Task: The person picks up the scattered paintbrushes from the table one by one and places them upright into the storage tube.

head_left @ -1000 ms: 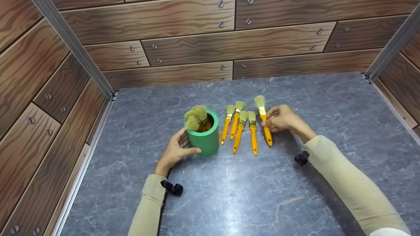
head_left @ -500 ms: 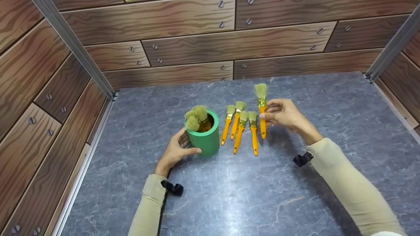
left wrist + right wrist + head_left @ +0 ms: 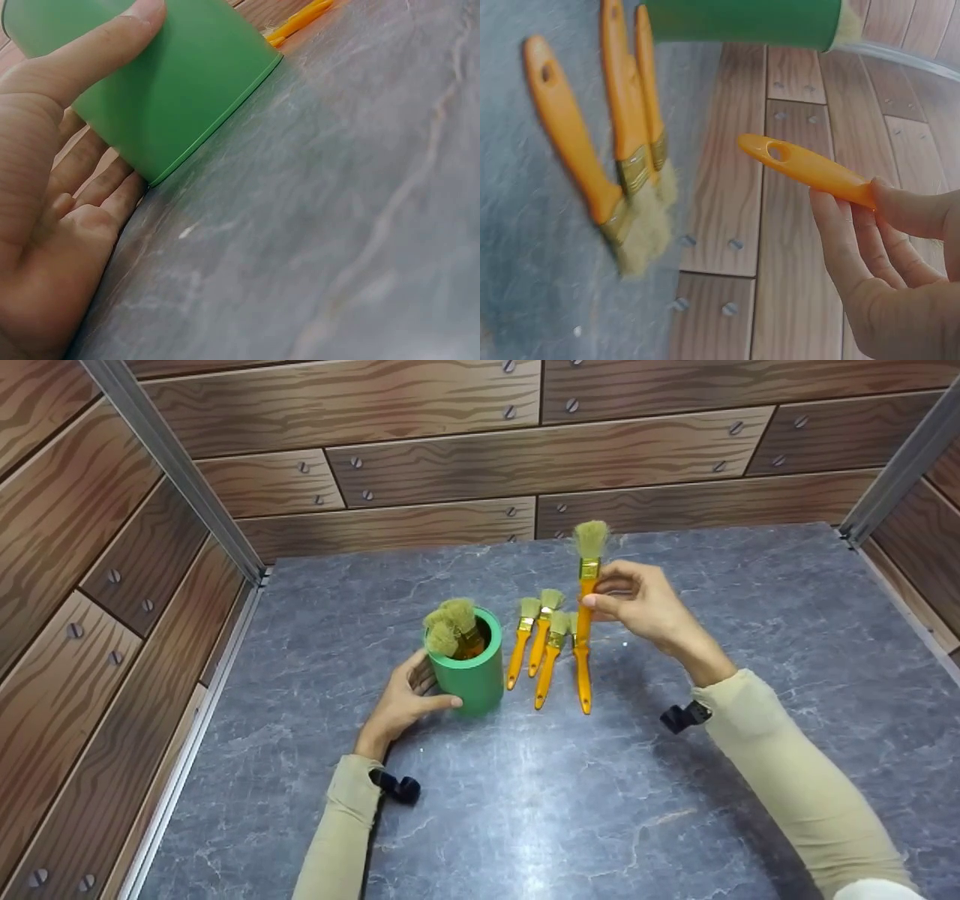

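Observation:
A green cylindrical cup (image 3: 474, 682) stands upright on the table, with several paintbrushes (image 3: 454, 624) in it, bristles up. My left hand (image 3: 405, 702) holds the cup from its left side, thumb on the front wall (image 3: 172, 97) and fingers around the back. Off the table, my right hand (image 3: 649, 604) pinches a paintbrush (image 3: 586, 598) by its orange handle, bristles up. Its handle end (image 3: 795, 161) juts out beyond thumb and fingers in the right wrist view. Between cup and right hand, several more paintbrushes (image 3: 547, 667) lie flat; the held one overlaps the rightmost in the head view.
The grey marbled table (image 3: 637, 810) extends around the cup and brushes. A wood-patterned wall (image 3: 435, 480) closes off the back, with a similar panel on each side. Metal corner posts (image 3: 187, 472) rise at the back corners. Each wrist carries a black camera (image 3: 397, 787).
My right hand has lifted the paintbrush from the table and carried it slightly left, turning it more upright. The left hand stays at the cup.

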Available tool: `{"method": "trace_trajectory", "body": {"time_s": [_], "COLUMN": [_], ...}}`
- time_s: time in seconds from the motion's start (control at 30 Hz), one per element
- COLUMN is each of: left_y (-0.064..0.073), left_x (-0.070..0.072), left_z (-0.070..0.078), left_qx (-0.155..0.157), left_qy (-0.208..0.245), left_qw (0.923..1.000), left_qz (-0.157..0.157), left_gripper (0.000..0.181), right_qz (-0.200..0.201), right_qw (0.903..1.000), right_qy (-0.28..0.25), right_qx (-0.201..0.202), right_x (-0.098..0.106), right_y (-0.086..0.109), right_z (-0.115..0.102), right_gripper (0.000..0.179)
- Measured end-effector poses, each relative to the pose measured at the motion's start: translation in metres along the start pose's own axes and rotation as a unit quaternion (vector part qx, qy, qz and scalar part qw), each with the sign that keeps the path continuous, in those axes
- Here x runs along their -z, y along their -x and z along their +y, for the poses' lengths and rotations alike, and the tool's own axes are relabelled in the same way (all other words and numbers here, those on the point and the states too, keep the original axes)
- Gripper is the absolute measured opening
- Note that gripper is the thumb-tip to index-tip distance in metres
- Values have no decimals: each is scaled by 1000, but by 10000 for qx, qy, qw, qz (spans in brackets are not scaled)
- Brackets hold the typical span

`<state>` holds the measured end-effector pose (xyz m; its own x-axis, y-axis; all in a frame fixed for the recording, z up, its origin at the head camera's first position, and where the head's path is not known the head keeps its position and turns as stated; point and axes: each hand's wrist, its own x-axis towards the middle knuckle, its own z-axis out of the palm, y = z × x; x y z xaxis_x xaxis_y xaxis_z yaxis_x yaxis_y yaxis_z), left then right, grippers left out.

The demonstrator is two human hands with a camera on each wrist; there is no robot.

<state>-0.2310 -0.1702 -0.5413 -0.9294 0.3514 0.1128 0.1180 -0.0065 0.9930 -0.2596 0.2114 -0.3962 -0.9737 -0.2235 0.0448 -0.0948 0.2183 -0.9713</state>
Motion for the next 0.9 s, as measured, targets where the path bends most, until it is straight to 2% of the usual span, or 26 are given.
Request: {"method": "trace_trajectory", "body": {"time_s": [0.4,0.9], "left_y": [-1,0], "left_x": [1,0], "left_z": [0,2], "left_qx": [-51,-47], "left_qy": [-37,126], "left_qw": [10000,9999], "left_qz": [13,-58], "left_gripper": [99,100], "right_qz": [-285,-615], "right_qw": [9981,9932], "right_qy": [-177,-268], "right_qx": [525,954], "right_x": [-25,-61], "right_y": [-3,-7], "right_z": [-31,-58], "right_gripper": [27,22]}}
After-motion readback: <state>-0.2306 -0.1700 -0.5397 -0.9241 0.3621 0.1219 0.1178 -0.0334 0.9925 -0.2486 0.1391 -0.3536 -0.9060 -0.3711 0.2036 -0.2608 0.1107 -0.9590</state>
